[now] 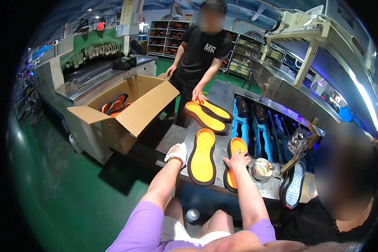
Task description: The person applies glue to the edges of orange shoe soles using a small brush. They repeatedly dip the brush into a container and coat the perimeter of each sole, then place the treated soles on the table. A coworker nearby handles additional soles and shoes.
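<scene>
A yellow shoe sole with a black rim (202,161) lies on the metal table in front of me. Beside its left edge is my left hand (177,153), in a white glove or wrap, its fingers not clear. Right of that sole lies an orange-and-yellow sole (231,178). My right hand (238,160) rests on it, fingers spread, thumb at its left edge. Farther off, two more yellow soles (206,117) overlap, and a person opposite has a hand (199,93) on the rear one. A round tub (262,169) stands just right of my right hand.
An open cardboard box (149,107) holding orange-and-black soles stands left, before a machine (101,82). Blue racks (262,138) line the table's right side under an overhead frame (308,59). A white sole (293,185) lies near another person at right.
</scene>
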